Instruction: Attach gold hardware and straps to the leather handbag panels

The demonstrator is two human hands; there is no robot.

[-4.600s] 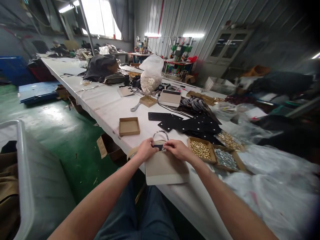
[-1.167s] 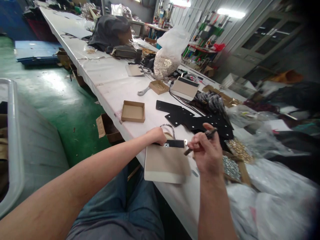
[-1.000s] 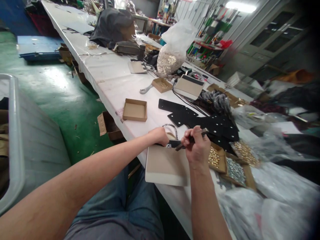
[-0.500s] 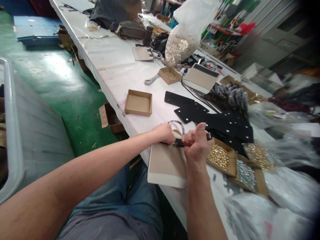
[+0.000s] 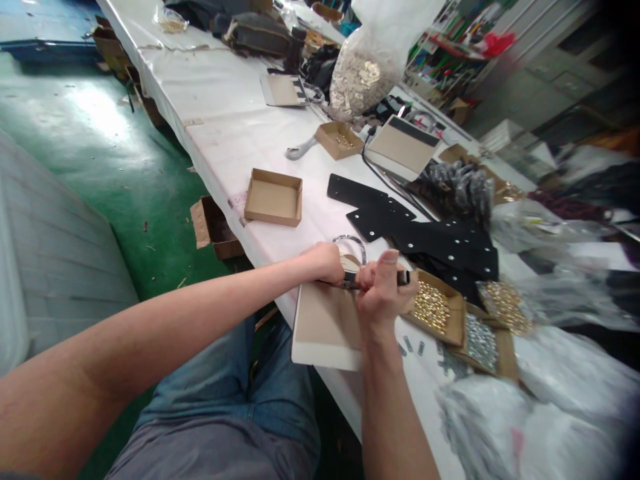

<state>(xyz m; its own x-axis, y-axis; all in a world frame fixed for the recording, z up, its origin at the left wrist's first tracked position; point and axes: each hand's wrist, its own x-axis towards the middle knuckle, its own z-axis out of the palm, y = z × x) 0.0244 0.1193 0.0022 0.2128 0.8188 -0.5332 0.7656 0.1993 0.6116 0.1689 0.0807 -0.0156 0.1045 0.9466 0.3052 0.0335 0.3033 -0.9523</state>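
Note:
A flat beige panel [image 5: 325, 320] with a pale lower border lies at the table's near edge, partly under my forearm. A curved handle [image 5: 353, 239], seemingly wrapped in clear plastic, arcs beyond its far side. My left hand [image 5: 326, 262] is closed at the panel's dark far edge; its fingertips are hidden. Beside it, my right hand [image 5: 383, 293] is wrapped in a fist, thumb up, around a black bar-shaped thing [image 5: 403, 278] whose end sticks out on the right. Whether that bar is a tool or part of the panel I cannot tell.
Boxes of gold rivets [image 5: 433, 307] and silver rivets [image 5: 481, 341] stand to the right. Black punched strips [image 5: 425, 240] lie beyond my hands. A shallow cardboard box [image 5: 273, 198] sits left of them. Plastic bags [image 5: 500, 427] crowd the near right; a grey bin [image 5: 60, 233] stands left.
The view has shifted slightly, so most things appear a little higher and further left. Both hands keep their closed grips close together at the panel's far edge.

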